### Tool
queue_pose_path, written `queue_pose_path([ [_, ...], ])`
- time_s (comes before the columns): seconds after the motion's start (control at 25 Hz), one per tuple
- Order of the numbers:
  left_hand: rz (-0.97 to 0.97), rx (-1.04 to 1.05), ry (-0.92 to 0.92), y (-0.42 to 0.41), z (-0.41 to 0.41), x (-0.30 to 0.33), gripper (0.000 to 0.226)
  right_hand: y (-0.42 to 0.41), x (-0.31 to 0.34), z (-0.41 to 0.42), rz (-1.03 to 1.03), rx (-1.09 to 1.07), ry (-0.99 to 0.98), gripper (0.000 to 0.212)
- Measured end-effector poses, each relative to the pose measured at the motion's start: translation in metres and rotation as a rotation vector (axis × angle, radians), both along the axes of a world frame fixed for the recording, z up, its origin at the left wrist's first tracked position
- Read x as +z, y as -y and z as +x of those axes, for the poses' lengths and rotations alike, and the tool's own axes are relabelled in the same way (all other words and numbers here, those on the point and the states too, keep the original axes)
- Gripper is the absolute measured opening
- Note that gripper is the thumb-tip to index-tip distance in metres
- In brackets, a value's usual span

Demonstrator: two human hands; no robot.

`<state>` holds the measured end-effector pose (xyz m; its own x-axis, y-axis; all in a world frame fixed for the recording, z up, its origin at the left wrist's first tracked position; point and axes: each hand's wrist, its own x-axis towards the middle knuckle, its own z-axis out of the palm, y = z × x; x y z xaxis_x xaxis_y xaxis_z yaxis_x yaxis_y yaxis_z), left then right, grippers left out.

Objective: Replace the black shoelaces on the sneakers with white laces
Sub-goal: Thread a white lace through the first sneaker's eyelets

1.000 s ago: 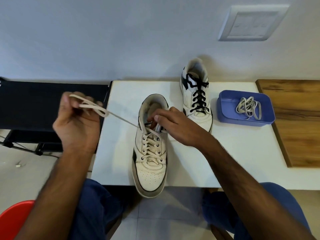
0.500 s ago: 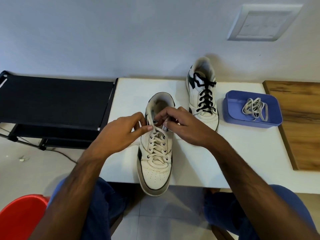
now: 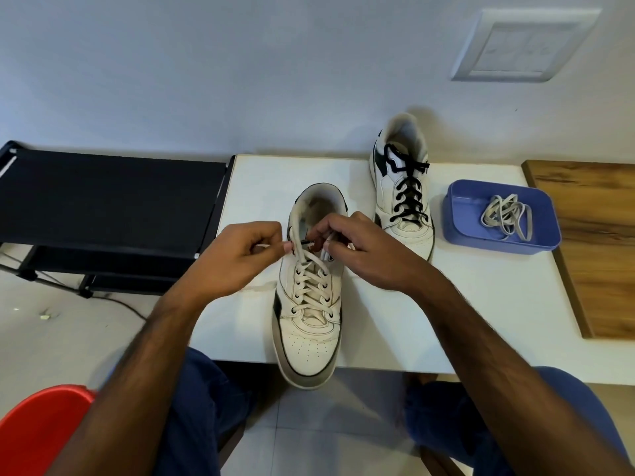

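Observation:
A white sneaker [image 3: 307,334] threaded with a white lace [image 3: 309,280] lies in front of me, its toe over the table's front edge. My left hand [image 3: 237,259] pinches one end of that lace at the shoe's top left eyelets. My right hand [image 3: 360,252] pinches the other end at the top right, fingers curled over the tongue. A second white sneaker [image 3: 402,187] with black laces [image 3: 409,190] stands behind, near the wall. A blue tray [image 3: 460,221] holds another loose white lace [image 3: 508,216].
The small white table [image 3: 481,304] sits against the wall. A black rack [image 3: 110,201] stands to its left and a wooden board [image 3: 601,235] to its right. A red stool [image 3: 37,431] is at the lower left, beside my knees.
My left hand, which held the lace pulled out far to the left, has come in to the shoe's top eyelets. My right hand has stayed at the shoe's collar.

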<state>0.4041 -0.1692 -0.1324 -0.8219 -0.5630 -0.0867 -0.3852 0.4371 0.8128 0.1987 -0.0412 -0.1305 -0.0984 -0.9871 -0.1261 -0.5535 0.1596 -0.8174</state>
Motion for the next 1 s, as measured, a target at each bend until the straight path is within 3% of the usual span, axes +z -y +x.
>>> queue_pose_path([
  [0.08, 0.248, 0.054, -0.225, 0.001, 0.003, 0.003, 0.042, 0.0, -0.001, -0.002, -0.009, 0.02, -0.032, 0.025],
  [0.16, 0.35, 0.068, -0.32, -0.003, 0.001, 0.003, 0.045, 0.0, -0.001, -0.002, -0.01, 0.061, -0.045, 0.024],
  [0.32, 0.108, 0.005, -0.205, -0.006, -0.003, -0.001, 0.037, 0.001, -0.002, 0.002, -0.072, 0.096, -0.021, 0.019],
  [0.4, 0.104, 0.066, -0.267, -0.001, 0.001, -0.001, 0.032, 0.0, -0.002, 0.003, -0.093, 0.099, 0.007, 0.022],
  [0.6, 0.386, 0.208, -0.782, 0.002, 0.008, 0.026, 0.037, 0.0, -0.001, 0.003, -0.107, 0.085, -0.01, 0.023],
  [0.76, 0.422, 0.143, -1.002, -0.005, 0.004, 0.067, 0.032, 0.001, -0.002, 0.003, -0.091, 0.068, 0.004, 0.024],
  [0.84, 0.3, 0.132, -0.939, -0.007, 0.0, 0.073, 0.024, 0.0, 0.0, 0.007, -0.149, 0.01, -0.004, 0.025],
  [1.0, 0.206, 0.054, -0.505, -0.02, -0.011, 0.044, 0.019, 0.004, 0.017, 0.019, -0.269, -0.159, 0.274, 0.035],
])
